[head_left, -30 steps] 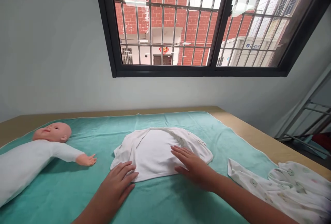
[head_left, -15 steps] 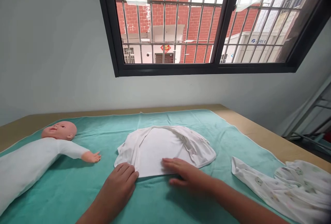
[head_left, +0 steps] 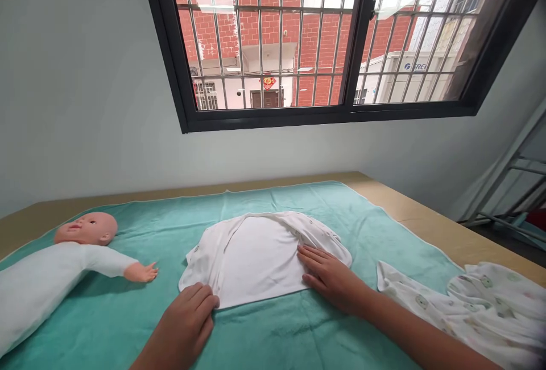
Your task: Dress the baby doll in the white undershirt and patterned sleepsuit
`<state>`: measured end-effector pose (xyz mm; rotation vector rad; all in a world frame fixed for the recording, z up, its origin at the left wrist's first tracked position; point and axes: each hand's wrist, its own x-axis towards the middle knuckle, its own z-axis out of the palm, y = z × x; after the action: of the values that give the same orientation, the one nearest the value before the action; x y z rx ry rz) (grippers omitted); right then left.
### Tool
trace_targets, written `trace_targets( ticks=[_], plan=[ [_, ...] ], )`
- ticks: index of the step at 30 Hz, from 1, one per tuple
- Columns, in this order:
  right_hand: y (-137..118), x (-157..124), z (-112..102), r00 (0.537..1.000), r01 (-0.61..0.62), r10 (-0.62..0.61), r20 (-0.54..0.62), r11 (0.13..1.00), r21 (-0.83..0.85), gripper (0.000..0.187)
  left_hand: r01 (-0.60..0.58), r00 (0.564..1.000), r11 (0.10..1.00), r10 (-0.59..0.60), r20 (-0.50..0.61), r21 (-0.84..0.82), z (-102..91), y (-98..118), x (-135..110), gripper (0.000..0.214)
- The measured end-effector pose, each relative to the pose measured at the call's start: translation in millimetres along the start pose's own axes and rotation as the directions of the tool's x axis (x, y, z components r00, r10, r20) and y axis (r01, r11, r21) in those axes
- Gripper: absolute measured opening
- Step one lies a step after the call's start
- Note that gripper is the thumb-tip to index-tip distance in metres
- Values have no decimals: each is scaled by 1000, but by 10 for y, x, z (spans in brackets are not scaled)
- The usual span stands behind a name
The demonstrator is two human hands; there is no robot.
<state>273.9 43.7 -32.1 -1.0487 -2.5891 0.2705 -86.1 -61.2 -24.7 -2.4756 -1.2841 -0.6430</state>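
A white baby shirt (head_left: 260,256) with snaps along its edges lies spread on a green cloth (head_left: 273,338). Its side edges are folded around a smooth middle. At the near left corner, my left hand (head_left: 187,313) has its fingers curled and the thumb against them, closed on the hem. My right hand (head_left: 328,276) lies flat on the shirt's right side, fingers stretched out and holding nothing.
A baby doll (head_left: 87,229) in white clothing lies at the left, one arm reaching toward the shirt. Crumpled printed baby clothes (head_left: 482,307) lie at the right. Behind the wooden tabletop (head_left: 409,210) are a wall and a barred window (head_left: 264,116).
My right hand has moved from the shirt's middle near the hem to its right side. The left hand keeps its place at the corner. The view has shifted slightly.
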Motion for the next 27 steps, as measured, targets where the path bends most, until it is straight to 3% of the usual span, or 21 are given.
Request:
trace_targets(
  ticks=[4,8,11,14,18,22,27],
  plan=[
    [17,-42,-102,1000,15,-15,-3,994,107,50,15,999,998,-17,-47,-54,-19,32,41,19],
    [-4,-39,-122,990,117,-104,-99,984,134,23,13,990,996,-25,-140,-84,60,181,288,25],
    [-31,-23,-77,972,185,-176,-155,982,43,21,92,995,974,-96,-13,-205,243,338,710,31],
    [-34,-9,-16,966,201,-201,-165,979,-17,27,241,968,908,-197,158,-343,552,432,1227,32],
    [-5,-24,-13,972,172,-175,-156,984,-34,26,310,933,878,-208,292,-365,975,450,1668,38],
    [62,-132,-171,987,137,-129,-95,987,83,2,187,935,938,-78,347,-292,1114,467,1673,46],
    [192,-323,-270,993,37,-25,-117,994,101,31,108,920,953,12,391,-282,1053,489,1586,49]
  ],
)
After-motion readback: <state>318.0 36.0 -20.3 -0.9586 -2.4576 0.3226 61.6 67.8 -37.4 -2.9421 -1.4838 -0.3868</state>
